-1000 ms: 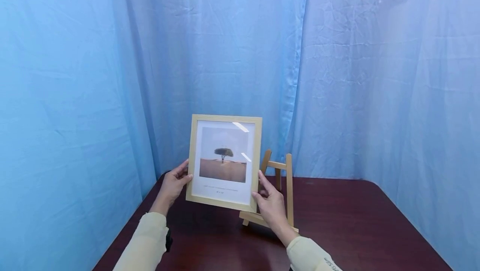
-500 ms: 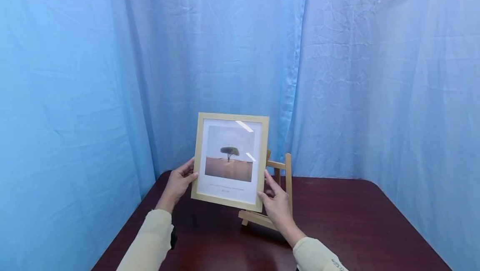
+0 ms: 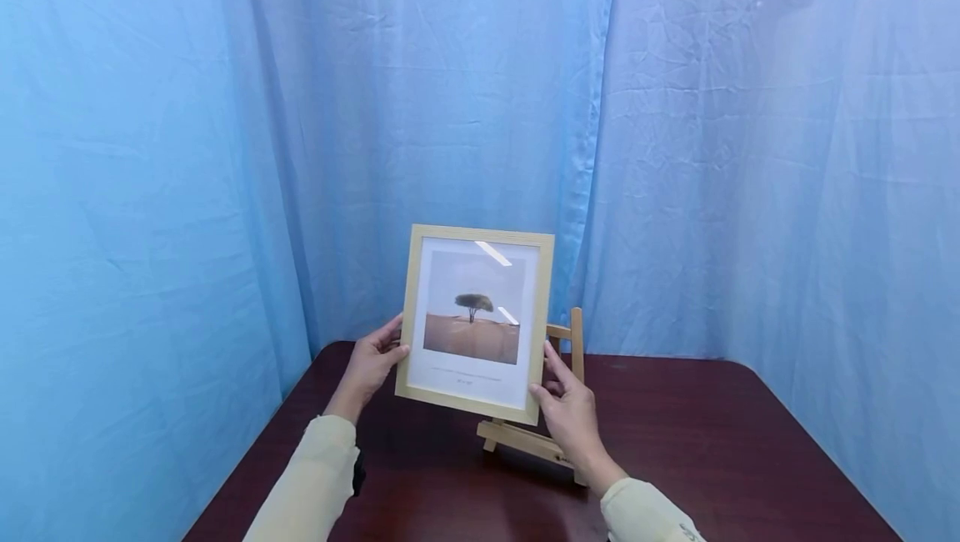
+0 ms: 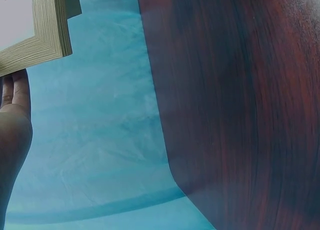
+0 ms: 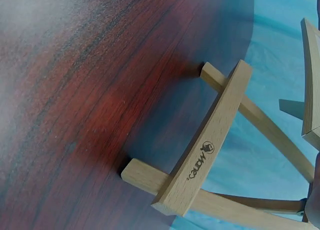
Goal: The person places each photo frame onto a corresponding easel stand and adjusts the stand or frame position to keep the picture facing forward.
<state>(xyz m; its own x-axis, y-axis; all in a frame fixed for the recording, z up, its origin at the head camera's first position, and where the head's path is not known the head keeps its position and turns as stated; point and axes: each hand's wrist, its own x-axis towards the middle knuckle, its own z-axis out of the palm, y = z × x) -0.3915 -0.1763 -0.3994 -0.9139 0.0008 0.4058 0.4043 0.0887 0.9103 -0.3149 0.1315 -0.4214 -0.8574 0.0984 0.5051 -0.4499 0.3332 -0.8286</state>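
A picture frame [image 3: 474,404] with a pale wooden border and a print of a lone tree is held up between both hands, leaning slightly. My left hand [image 3: 369,368] grips its left edge, thumb on the front. On the opposite side my right hand [image 3: 572,417] pinches the right edge near the lower corner. Behind the frame stands a small wooden easel [image 3: 525,440], its upper left part hidden by the frame. In the right wrist view the easel's ledge [image 5: 202,145] bears a printed logo, and the picture frame [image 5: 312,80] is apart from that ledge.
The easel rests on a dark red-brown wooden table [image 3: 697,442] with rounded far corners. Light blue curtains [image 3: 450,92] hang behind the table and along both sides.
Both hands have carried the picture frame to the right, so it now covers more of the easel. The easel has stayed in place.
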